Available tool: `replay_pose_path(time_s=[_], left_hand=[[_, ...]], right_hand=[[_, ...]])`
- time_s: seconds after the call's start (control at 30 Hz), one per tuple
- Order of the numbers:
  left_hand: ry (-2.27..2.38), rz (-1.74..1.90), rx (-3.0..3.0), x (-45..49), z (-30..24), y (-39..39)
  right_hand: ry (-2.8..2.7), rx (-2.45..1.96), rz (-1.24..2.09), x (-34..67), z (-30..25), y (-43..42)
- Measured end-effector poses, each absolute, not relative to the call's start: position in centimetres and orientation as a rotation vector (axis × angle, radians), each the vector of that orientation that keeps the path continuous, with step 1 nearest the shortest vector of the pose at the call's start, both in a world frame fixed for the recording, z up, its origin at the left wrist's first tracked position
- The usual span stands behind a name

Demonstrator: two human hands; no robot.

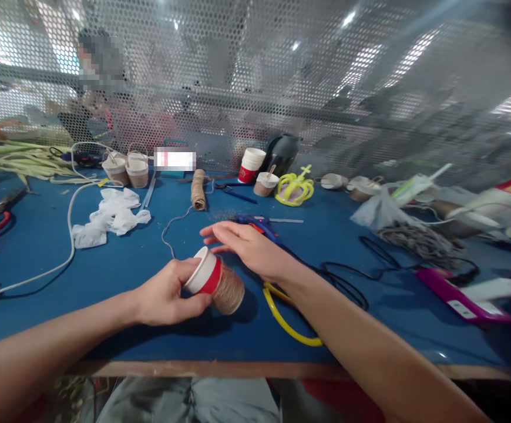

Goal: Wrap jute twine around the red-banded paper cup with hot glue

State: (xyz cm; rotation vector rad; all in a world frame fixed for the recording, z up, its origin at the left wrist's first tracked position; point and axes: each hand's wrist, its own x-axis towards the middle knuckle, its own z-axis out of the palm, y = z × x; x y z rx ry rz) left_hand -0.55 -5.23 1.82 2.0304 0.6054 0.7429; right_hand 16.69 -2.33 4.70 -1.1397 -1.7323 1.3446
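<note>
While the left hand grips a paper cup near front-center of the blue table, its fingertips are out of sight at the rim; thumb's outside. Cup tilted, mouth toward 10 o'clock, lower half twine-wrapped.

Clock from cup: right hand at 2, fingers loosely extended; can't tell if it's touching the cup. Glue gun at 1–2, partly covered by that hand. Yellow loop at 4, partly behind forearm. Shears at 9, cut by frame. Plastic bag at 2–3, blurred. Twine strand from spool: near end hidden.

Counts: one spool at 12, two brown-and-white pots at 10–11, one cup stack at 1 (number nested unclear), one yellow crown at 1–2.
</note>
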Motion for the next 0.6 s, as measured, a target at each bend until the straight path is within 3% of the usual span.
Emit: replay_pose_path(time_s=[0.17,0.3,0.6], left_hand=[[0.579,0.799,2.033,-0.7,2.0,-5.3],[0.534,0.782,1.993,-0.7,2.1,-5.4],[0.519,0.611,1.748,-0.8,1.5,-5.7]], right_hand=[[-2.019,-1.145,1.363,18.6,4.4,-1.7],[-2.288,-0.95,1.069,18.7,3.8,-1.5],[-2.224,-0.937,0.741,17.3,5.0,-1.2]])
